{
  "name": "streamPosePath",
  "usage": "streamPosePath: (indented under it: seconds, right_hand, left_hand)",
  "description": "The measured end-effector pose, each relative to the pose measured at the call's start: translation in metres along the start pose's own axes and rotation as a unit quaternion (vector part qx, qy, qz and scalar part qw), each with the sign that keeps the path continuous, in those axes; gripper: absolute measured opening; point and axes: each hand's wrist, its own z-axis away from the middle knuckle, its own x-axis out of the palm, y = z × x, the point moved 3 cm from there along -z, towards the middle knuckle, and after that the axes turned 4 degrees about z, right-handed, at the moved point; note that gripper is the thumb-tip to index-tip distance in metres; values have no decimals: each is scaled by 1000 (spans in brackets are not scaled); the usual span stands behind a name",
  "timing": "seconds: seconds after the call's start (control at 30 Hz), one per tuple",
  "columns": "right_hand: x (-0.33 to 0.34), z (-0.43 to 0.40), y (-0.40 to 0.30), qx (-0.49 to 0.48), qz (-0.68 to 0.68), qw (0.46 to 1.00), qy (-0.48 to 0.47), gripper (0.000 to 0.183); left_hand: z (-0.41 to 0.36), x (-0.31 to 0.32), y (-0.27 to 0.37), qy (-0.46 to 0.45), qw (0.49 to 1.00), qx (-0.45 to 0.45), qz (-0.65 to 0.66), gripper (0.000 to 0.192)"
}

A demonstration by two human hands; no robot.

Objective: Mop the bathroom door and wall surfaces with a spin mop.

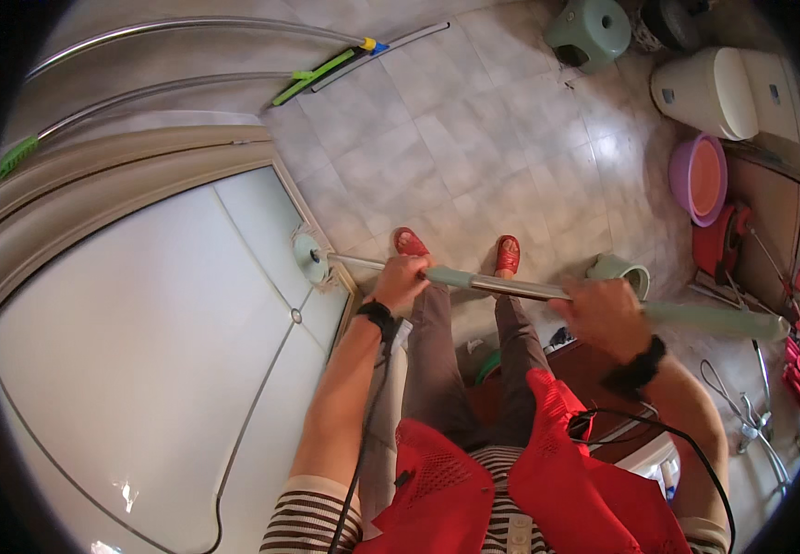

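Observation:
Both hands hold one long spin mop by its metal and pale green handle (524, 287). My left hand (403, 279) is closed round the pole beside a pale green collar, nearer the mop head. My right hand (607, 315) grips the pole farther up, by the pale green grip section, which looks slightly blurred. The round mop head (312, 256) with its pale green disc and stringy fringe is at the pole's left end, in front of or against the white door panel (164, 332); whether it touches cannot be told.
A squeegee (320, 76) leans at the upper left. A green stool (590, 34), a toilet (704, 93), a purple basin (680, 176) and a red bucket (711, 242) line the right side. A pale green container (597, 268) stands on the tiled floor (483, 159) near my feet.

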Motion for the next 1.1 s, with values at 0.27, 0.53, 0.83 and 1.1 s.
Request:
streamPosePath:
  seconds: [0.27, 0.53, 0.83, 1.1]
  right_hand:
    - [18, 17, -3, 32, -14, 999, 0, 30]
    - [-19, 119, 105, -25, -115, 992, 51, 23]
    - [-40, 100, 56, -17, -17, 999, 37, 28]
    - [26, 18, -22, 17, 1, 1000, 2, 32]
  left_hand:
    - [6, 22, -11, -12, 985, -35, -168, 14]
    - [38, 20, 183, 27, 975, 46, -217, 17]
    - [38, 11, 133, 38, 990, 14, -133, 18]
    - [14, 14, -23, 31, 998, 34, -53, 19]
